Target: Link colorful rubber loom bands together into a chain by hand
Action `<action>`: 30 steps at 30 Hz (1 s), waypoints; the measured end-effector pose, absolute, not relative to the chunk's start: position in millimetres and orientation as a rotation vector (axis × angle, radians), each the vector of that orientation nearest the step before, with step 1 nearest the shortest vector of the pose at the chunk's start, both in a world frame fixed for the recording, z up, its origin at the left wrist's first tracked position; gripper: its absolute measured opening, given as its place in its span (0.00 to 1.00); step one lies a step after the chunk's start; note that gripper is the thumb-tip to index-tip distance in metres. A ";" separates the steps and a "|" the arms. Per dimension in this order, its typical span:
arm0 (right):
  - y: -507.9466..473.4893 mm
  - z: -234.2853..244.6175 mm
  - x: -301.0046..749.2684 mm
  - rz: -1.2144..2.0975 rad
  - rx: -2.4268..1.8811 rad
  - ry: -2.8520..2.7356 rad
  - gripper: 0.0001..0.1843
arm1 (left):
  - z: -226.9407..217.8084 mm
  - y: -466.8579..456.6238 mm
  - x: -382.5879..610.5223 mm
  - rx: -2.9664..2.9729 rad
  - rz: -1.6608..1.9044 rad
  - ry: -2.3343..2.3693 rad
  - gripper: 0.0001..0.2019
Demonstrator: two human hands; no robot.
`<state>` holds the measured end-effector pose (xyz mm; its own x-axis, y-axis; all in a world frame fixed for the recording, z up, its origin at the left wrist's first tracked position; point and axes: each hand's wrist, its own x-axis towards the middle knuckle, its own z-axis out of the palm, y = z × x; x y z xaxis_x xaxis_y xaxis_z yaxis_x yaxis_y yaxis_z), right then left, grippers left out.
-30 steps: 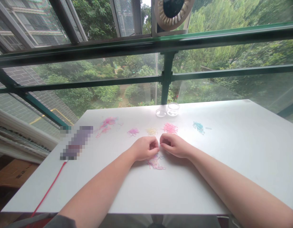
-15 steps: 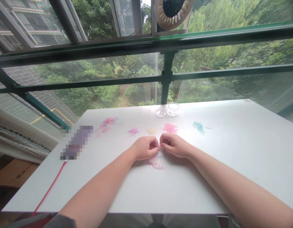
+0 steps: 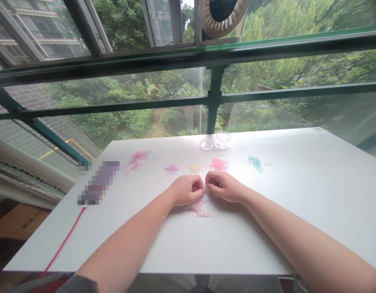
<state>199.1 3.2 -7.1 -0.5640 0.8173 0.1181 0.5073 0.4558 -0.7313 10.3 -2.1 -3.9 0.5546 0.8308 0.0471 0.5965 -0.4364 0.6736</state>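
My left hand (image 3: 186, 189) and my right hand (image 3: 222, 186) rest side by side on the white table (image 3: 267, 236), fingers curled and fingertips nearly touching. Both pinch at something too small to make out. Just below and between them lies a mixed heap of thin coloured rubber bands (image 3: 199, 208). Sorted little piles lie beyond the hands: purple (image 3: 171, 168), yellow (image 3: 195, 168), pink (image 3: 218, 164) and teal (image 3: 255, 162).
A larger pink-and-mixed pile (image 3: 136, 159) lies at the left. A small clear jar (image 3: 222, 140) and its lid (image 3: 206, 145) stand near the far edge. A blurred dark object (image 3: 98, 183) with a red cord (image 3: 63, 242) lies at the left; windows and a railing stand behind.
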 end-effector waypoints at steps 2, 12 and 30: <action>3.1 -7.1 199.0 0.907 -1.107 -2.253 0.04 | -3.6 -2.1 10.5 2.182 0.494 1.146 0.04; 2.9 -6.3 199.2 0.896 -1.120 -2.263 0.04 | -3.8 -2.0 10.7 2.197 0.492 1.147 0.04; 3.0 -6.2 199.3 0.890 -1.119 -2.261 0.04 | -3.8 -1.8 10.6 2.201 0.493 1.139 0.04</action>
